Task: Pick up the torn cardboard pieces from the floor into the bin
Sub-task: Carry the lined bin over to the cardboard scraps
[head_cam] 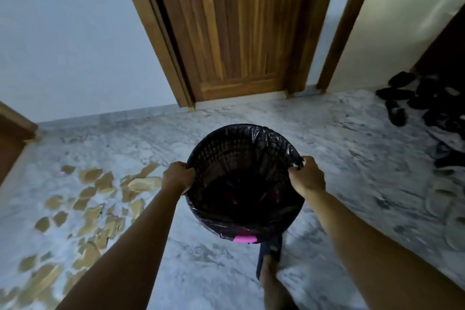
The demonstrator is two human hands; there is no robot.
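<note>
The left hand (177,177) and right hand (308,176) are gripping the bin (241,128) at nine and three o'clock. Cardboard pieces (94,175) are lying on the floor (339,158) toward eight o'clock; the bin's pink label (245,238) seems unreadably blurred.

Glossy black plastic liner (264,137) in a mesh bin (226,153), matt cardboard pieces (95,199), seemingly polished marble floor (339,158).

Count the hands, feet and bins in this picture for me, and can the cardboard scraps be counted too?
Hands: 2, the left hand and right hand, each gripping the rim of the bin
Feet: 1, a foot below the bin
Bins: 1
Total: 4
Cardboard pieces: many, too blurred to count exactly.
</note>
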